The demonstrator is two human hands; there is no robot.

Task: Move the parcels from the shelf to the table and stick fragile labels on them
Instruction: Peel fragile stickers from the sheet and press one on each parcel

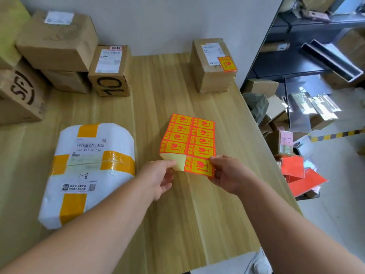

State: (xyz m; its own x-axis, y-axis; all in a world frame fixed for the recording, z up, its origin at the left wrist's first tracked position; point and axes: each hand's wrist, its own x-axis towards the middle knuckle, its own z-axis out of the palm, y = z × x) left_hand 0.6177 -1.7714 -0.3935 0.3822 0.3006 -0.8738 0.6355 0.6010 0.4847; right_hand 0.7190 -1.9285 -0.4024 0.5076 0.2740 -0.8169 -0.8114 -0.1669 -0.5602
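We see the left hand (pixel 160 177) pinching, between thumb and curled fingers, the near left corner of a glossy sheet of orange-and-yellow fragile labels (pixel 189 139), where the pale yellow backing is bare and curls up a little. The right hand (pixel 227 175) pinches the near right corner, thumb on top of the last label in that column. The thin sheet stretches away from both hands over the middle of the light wood-grain table (pixel 177 224); we cannot tell whether its far edge touches the surface.

To the left lies a soft, rounded white plastic parcel (pixel 88 175) banded with shiny yellow tape, with a barcode slip on top. At the far right edge stands a brown cardboard box wrapped in clear tape (pixel 209 76), already carrying an orange fragile label (pixel 227 64) beside its white shipping slip. At the far left is a cluster of brown cardboard boxes: a narrow one printed in black (pixel 110 76), a stacked pair (pixel 57 40) and a large one with black lettering (pixel 17 93).

Right of the table, a dark metal shelf (pixel 296 30) holds more cardboard boxes, and red-orange sheets (pixel 296 175) lie on the floor.
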